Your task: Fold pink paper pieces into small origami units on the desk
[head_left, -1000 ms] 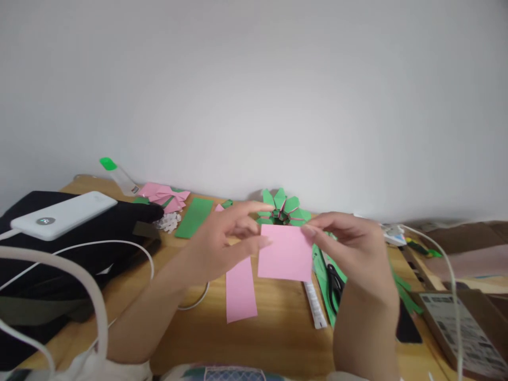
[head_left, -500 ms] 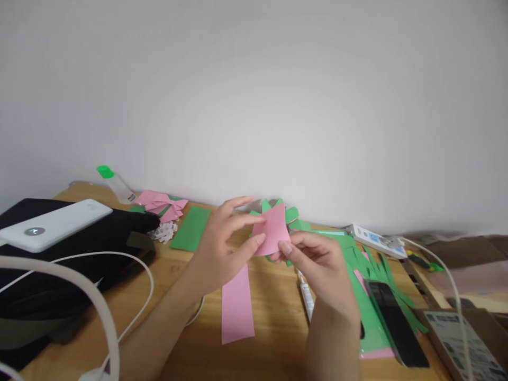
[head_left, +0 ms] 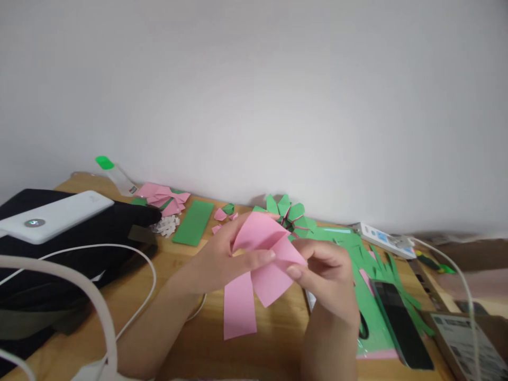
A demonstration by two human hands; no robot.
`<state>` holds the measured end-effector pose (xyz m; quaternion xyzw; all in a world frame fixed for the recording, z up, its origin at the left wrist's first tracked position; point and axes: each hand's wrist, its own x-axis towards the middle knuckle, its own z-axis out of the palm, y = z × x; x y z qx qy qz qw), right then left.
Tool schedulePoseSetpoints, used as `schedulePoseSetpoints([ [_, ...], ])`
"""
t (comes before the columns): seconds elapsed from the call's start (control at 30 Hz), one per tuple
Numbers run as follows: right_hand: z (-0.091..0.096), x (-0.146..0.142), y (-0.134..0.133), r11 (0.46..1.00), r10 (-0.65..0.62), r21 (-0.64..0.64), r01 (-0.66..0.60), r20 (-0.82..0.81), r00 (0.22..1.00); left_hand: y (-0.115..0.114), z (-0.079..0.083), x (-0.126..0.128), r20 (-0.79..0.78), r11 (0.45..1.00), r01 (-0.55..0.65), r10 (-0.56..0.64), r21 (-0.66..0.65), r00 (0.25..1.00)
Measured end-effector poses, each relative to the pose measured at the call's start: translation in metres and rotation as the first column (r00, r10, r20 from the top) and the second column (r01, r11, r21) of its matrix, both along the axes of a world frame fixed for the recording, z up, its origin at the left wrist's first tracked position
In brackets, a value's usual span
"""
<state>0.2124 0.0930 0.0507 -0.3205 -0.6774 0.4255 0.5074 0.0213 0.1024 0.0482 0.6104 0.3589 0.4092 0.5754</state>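
The pink, thin sheet of paper [head_left: 273,278] is held up in the air between the two hands, in front of the person and above the surface. It is bent, with its upper part curving back; I cannot tell if a crease is already pressed. The left hand [head_left: 222,256] has its thumb on the front, with the other fingers partly hidden behind the paper. The right hand [head_left: 331,278] has its thumb and forefinger clamped on the right corner, at about three o'clock of the sheet.

In my judgement, this bending calls for a light pinch, so that the paper does not wrinkle. It would be good to match the edges first, and only then to press the bend with the thumb, slowly, from one end to the other.

Around the sheet, on the light brown wooden surface [head_left: 278,349], a long pink paper strip [head_left: 240,315] lies at seven o'clock. A green ring of folded paper petals [head_left: 297,211] is at one o'clock, near the plain pale wall [head_left: 254,95]. At ten o'clock there is a flat green paper rectangle [head_left: 193,222]. A white power strip [head_left: 381,239] is at three o'clock, and a black, flat phone [head_left: 402,325] at four.
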Motion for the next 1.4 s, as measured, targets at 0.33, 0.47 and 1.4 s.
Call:
schedulePoseSetpoints([
  [0.33,0.005,-0.003,-0.002,0.993,-0.025,0.116,0.012,0.116,0.993,-0.008,-0.007,0.006,0.163,0.999,0.033,-0.027,-0.034,0.986],
  [0.47,0.005,-0.004,-0.002,0.99,-0.028,0.139,0.009,0.136,0.99,-0.012,-0.009,0.01,-0.001,0.985,-0.057,0.057,0.163,0.998],
  [1.4,0.013,-0.012,-0.02,0.945,-0.263,-0.163,0.285,0.144,0.954,-0.015,0.001,0.017,-0.171,0.842,-0.342,0.442,0.417,0.88],
])
